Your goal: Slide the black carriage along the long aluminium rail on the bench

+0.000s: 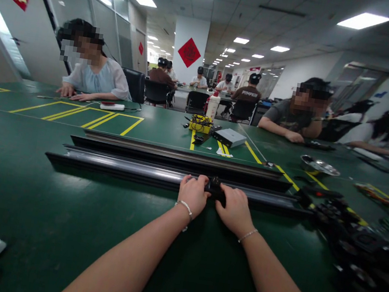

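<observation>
A long black metal rail (122,165) with a shiny channel lies across the green table in front of me. Over its right half, my left hand (192,194) and my right hand (235,208) grip a small black part (215,188) from either side, fingers curled around its ends. The part sits on or in the rail's channel; my fingers cover much of it, so its kind is unclear. Just behind lies a second black rail (164,153), parallel to the first.
A heap of black fan-like parts (363,239) lies at the right. Further back are a metal bowl (319,165), a grey box (230,137), a yellow container of cables (200,124) and a bottle (213,106). Several people sit around the tables. Yellow tape (131,127) marks the tabletop.
</observation>
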`<state>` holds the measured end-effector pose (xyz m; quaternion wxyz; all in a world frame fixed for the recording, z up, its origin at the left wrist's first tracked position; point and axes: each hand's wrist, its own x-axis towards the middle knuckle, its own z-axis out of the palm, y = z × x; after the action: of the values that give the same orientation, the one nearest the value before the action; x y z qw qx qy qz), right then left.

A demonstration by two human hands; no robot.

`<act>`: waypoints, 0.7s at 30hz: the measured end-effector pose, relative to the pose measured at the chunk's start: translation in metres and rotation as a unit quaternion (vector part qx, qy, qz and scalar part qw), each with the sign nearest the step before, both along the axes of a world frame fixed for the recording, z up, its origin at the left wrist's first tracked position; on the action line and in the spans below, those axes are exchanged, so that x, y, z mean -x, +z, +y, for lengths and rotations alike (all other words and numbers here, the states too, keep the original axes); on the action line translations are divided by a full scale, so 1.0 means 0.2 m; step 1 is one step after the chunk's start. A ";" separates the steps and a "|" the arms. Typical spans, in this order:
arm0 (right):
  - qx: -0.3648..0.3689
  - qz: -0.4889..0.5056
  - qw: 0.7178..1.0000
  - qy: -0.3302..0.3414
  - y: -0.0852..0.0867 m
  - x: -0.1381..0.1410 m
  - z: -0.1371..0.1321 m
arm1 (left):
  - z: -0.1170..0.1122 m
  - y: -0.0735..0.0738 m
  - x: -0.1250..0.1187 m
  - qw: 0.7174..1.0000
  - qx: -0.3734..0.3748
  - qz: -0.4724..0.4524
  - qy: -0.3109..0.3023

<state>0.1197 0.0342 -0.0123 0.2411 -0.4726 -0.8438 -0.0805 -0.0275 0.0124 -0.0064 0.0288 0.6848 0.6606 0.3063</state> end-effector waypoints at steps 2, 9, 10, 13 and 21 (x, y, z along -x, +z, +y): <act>0.008 -0.001 1.000 -0.002 0.00 0.00 0.00 | 0.00 0.01 0.00 1.000 0.010 0.000 0.003; 0.026 0.001 1.000 -0.006 0.02 0.01 -0.01 | 0.02 0.00 0.03 0.999 0.016 0.015 -0.024; 0.026 0.001 1.000 -0.006 0.02 0.01 -0.01 | 0.02 0.00 0.03 0.999 0.017 0.017 -0.027; 0.023 0.001 1.000 -0.007 0.02 0.01 -0.01 | 0.02 0.01 0.04 0.999 0.018 0.021 -0.032; 0.019 0.004 1.000 -0.015 0.01 0.01 -0.01 | 0.02 0.03 0.04 0.998 0.034 0.035 -0.040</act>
<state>0.1177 0.0322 -0.0100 0.2344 -0.4898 -0.8372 -0.0660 -0.0361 0.0172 -0.0011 0.0413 0.7199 0.6432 0.2576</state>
